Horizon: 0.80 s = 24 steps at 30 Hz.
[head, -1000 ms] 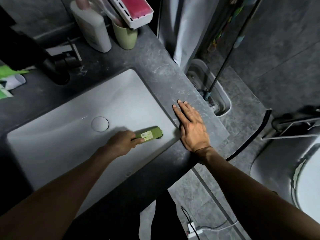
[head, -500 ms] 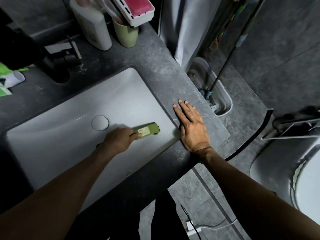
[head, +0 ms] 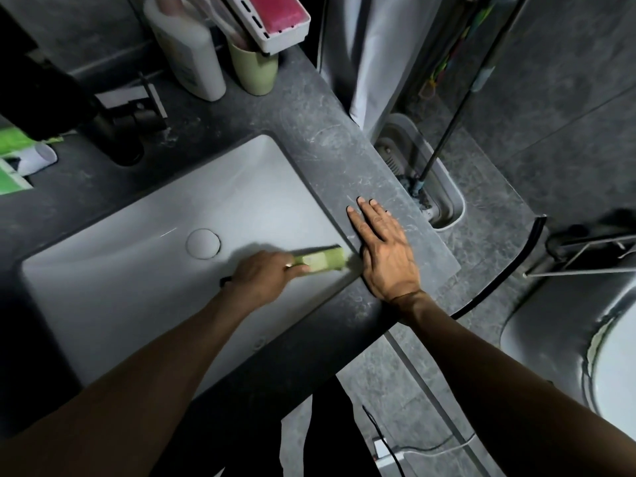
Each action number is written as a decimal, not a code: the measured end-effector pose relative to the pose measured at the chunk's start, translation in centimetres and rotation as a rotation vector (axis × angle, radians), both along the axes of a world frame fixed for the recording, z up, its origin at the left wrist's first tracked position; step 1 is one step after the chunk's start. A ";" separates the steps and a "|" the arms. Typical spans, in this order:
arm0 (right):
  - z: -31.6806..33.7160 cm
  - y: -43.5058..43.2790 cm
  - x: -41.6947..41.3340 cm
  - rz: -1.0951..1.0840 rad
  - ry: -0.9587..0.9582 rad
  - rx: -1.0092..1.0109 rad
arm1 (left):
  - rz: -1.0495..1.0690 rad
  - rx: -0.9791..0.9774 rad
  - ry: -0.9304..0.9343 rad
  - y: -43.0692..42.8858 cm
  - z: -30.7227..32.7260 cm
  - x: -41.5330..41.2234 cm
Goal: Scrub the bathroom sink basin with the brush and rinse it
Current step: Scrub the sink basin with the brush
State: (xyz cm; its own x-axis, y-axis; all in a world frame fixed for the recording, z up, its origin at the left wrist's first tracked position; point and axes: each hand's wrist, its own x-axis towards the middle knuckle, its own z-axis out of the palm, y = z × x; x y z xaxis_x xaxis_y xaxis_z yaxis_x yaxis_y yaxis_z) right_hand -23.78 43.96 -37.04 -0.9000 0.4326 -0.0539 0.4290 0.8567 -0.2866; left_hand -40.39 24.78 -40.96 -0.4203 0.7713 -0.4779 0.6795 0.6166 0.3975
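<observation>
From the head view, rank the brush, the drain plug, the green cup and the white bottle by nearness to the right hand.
From the right hand, flat on the counter:
1. Brush, just left of it in the basin, held by the left hand.
2. Drain plug, mid-basin.
3. Green cup, back of the counter.
4. White bottle, left of the cup.
</observation>
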 end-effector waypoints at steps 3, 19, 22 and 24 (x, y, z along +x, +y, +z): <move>0.2 0.0 0.0 0.000 0.003 0.003 | -0.043 0.066 -0.011 0.6 0.7 2.3; 0.2 0.0 0.0 0.001 0.005 0.005 | -0.042 -0.298 -0.196 -1.5 -1.1 -4.8; 0.1 0.0 0.0 0.000 0.010 0.019 | -0.015 -0.347 -0.122 -4.2 -1.3 -6.1; 0.1 0.0 0.0 0.000 0.018 0.014 | 0.000 -0.303 -0.119 -3.3 -0.6 -4.3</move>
State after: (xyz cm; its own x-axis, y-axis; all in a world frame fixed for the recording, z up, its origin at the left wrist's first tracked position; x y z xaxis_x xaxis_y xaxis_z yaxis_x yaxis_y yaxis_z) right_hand -23.82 44.00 -36.91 -0.9007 0.4333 -0.0320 0.4241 0.8606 -0.2820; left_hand -44.66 21.48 -41.57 -0.3478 0.5869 -0.7311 0.6396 0.7187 0.2727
